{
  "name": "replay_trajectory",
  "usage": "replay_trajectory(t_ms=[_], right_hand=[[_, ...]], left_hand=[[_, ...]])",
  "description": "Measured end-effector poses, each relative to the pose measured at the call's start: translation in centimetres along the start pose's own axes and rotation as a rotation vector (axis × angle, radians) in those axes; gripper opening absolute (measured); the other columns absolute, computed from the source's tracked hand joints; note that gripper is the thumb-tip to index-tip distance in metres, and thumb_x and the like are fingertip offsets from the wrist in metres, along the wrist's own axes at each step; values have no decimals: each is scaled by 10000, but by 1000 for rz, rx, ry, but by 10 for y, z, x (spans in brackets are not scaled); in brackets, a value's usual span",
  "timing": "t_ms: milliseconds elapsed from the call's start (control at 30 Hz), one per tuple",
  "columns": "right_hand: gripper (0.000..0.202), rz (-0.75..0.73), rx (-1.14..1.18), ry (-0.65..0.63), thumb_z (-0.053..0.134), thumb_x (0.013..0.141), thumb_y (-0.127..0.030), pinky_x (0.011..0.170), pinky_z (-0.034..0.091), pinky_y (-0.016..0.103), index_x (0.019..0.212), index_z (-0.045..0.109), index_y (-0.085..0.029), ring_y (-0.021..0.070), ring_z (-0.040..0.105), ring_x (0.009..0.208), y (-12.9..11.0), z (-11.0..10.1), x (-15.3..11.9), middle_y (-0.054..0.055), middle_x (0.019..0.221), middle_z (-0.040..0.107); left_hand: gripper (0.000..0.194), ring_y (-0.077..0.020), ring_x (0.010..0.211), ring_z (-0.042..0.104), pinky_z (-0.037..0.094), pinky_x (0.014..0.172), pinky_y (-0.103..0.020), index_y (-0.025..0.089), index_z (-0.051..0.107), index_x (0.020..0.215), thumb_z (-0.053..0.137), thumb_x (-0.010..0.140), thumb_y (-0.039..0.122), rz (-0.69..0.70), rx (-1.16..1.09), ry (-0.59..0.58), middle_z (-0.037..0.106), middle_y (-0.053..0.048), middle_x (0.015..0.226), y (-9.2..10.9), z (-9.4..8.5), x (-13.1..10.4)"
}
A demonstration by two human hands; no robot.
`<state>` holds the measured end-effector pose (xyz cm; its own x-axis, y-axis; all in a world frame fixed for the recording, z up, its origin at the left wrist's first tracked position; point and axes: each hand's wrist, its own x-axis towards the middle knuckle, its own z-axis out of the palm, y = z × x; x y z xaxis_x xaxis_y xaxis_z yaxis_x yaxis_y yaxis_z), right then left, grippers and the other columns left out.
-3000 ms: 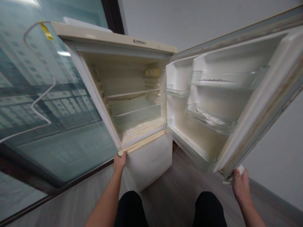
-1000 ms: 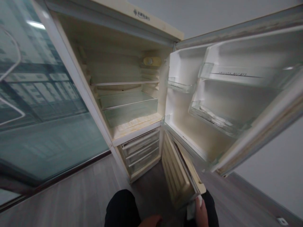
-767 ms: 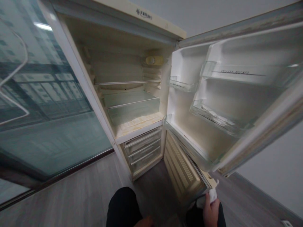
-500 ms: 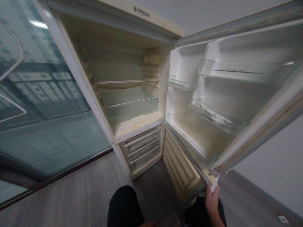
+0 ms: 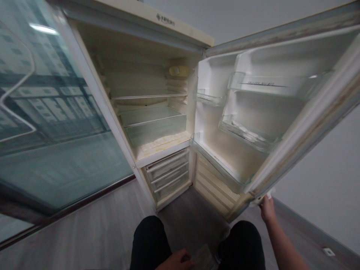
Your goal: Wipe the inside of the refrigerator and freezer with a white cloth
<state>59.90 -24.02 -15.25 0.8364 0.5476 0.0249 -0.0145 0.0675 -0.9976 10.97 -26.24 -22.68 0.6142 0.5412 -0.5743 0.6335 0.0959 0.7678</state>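
My right hand is closed on a crumpled white cloth, probably a wipe, at the lower outer corner of the upper fridge door. Low at the bottom edge, my left hand rests by my knee, its fingers loosely bent and apart, with nothing visible in them; part of it is cut off. Beside it is a blurred, clear plastic item I cannot make out. The fridge stands open ahead, with glass shelves and yellowish stains inside. Below, the freezer door hangs open too.
Clear freezer drawers fill the lower compartment. Door bins line the upper door, one holding whitish items. A glass panel stands at left, with a white cable. A wall socket is low at right.
My right hand has moved right and up with the white cloth, around the door's lower corner. The freezer door has swung wider open. My left hand has come further into view.
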Motion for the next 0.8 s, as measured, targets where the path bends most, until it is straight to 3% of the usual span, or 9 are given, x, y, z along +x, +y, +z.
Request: replay_trajectory(t_ms=[100,167,233,300,433,500,533,700,800], right_hand=[[708,115,-10,31,708,594,-717,642,495,357,1038,653,-168,213,583,697,-6,-4,11,8,732,609],[704,75,-58,184,691,612,-708,657,499,367,1026,646,-140,214,573,710,-7,-5,14,17,743,602],[676,13,-89,344,636,688,-685,696,505,366,1066,631,-125,219,583,766,-5,-2,7,38,828,623],[642,-13,-68,386,583,760,-657,729,514,354,1126,619,-131,223,608,825,1,7,-18,55,922,653],[638,179,42,113,677,729,-675,701,543,338,1072,670,-137,244,670,805,16,36,-101,67,908,723],[639,290,74,-83,742,715,-650,698,550,330,1089,688,-134,246,686,800,10,51,-133,71,919,744],[630,287,103,-104,761,717,-633,702,549,317,1105,688,-142,233,686,801,1,57,-142,67,945,749],[517,123,276,21,780,721,-560,681,506,240,1059,681,-181,151,635,757,-54,74,-116,5,915,710],[471,126,295,47,761,725,-536,674,495,242,1023,660,-187,142,614,742,-61,66,-90,-9,896,685]], left_hand=[[466,-263,1096,644,474,933,-366,206,668,1118,600,837,572,2,-46,18,725,-72,1166,-7,6,0],[494,-258,1083,634,468,931,-365,209,667,1106,591,830,612,1,-66,26,717,-66,1159,-12,11,-1],[532,-259,1043,635,468,910,-374,208,672,1094,596,808,651,-6,-80,19,716,-67,1131,-16,14,-3],[569,-264,1027,635,468,904,-380,204,677,1086,607,784,682,-8,-92,11,716,-73,1122,-19,15,-3],[649,-266,1079,627,459,945,-372,195,672,1110,586,769,740,-4,-123,35,711,-84,1160,-24,13,-2],[666,-267,1075,628,459,944,-372,196,672,1109,584,761,756,-11,-140,46,715,-82,1149,-27,10,-4],[660,-268,1062,629,461,935,-376,199,675,1101,590,757,756,-16,-148,49,717,-80,1134,-28,8,-5],[559,-261,1047,612,448,948,-382,215,688,1054,633,769,692,-25,-202,79,711,-61,1107,-29,1,-13],[543,-251,1013,607,442,939,-378,196,682,993,645,758,684,-24,-225,98,697,-64,1056,-27,0,-12]])
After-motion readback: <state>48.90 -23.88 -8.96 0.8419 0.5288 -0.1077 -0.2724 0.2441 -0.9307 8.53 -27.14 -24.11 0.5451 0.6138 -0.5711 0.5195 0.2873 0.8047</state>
